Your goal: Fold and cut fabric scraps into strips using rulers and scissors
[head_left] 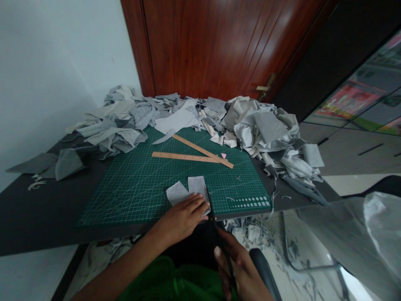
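My left hand (187, 212) grips a grey fabric piece (196, 184) at the near edge of the green cutting mat, its fingers together over the cloth. A second grey fabric piece (177, 193) lies just left of it, partly covered by the same hand. In my right hand (239, 263) is a pair of black scissors (214, 219), the fingers wrapped around the handles below the table edge. The blades point away from me along the right edge of the fabric; whether they touch it I cannot tell.
Two wooden rulers (188, 157) cross on the cutting mat (131, 188), near a small pink chip (223, 155). Heaped grey and white scraps (122, 121) line the table's back and left, with another heap (266, 125) at right. Chair tubing (308, 268) stands right of the table.
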`<state>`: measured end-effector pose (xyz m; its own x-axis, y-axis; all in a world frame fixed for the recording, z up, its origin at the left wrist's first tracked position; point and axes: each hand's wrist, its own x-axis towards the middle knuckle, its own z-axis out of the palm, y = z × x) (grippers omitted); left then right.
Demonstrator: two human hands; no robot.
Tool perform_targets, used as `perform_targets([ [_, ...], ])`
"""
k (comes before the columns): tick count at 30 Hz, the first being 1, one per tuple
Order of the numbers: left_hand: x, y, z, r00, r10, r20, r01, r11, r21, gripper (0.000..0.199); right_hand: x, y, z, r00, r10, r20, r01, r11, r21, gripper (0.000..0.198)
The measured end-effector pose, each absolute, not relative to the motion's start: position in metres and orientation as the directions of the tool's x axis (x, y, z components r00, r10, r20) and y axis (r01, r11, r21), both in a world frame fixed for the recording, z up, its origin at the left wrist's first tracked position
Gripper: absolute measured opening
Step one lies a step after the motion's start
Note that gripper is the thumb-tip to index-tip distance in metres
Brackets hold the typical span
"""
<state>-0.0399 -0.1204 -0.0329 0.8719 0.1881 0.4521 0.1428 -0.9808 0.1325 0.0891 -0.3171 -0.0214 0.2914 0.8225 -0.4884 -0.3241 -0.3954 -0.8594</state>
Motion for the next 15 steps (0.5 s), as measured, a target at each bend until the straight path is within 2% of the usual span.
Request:
perform_targets([
  [6,-0.040,-0.120,-0.033,0.872,0.177,0.456,0.142,-0.984,0.111,0.031,0.088,-0.318,-0.024,0.261,0.845,-0.467,-0.328,-0.377,-0.866,0.099],
  [11,-0.039,-0.120,-0.033,0.869,0.178,0.461,0.139,-0.983,0.118,0.030,0.085,-0.313,-0.014,0.307,0.824,-0.476,-0.364,-0.360,-0.859,0.105],
  [15,-0.039,-0.120,-0.032,0.868,0.186,0.461,0.139,-0.981,0.134,0.030,0.087,-0.311,-0.010,0.249,0.842,-0.480,-0.314,-0.398,-0.862,0.105],
])
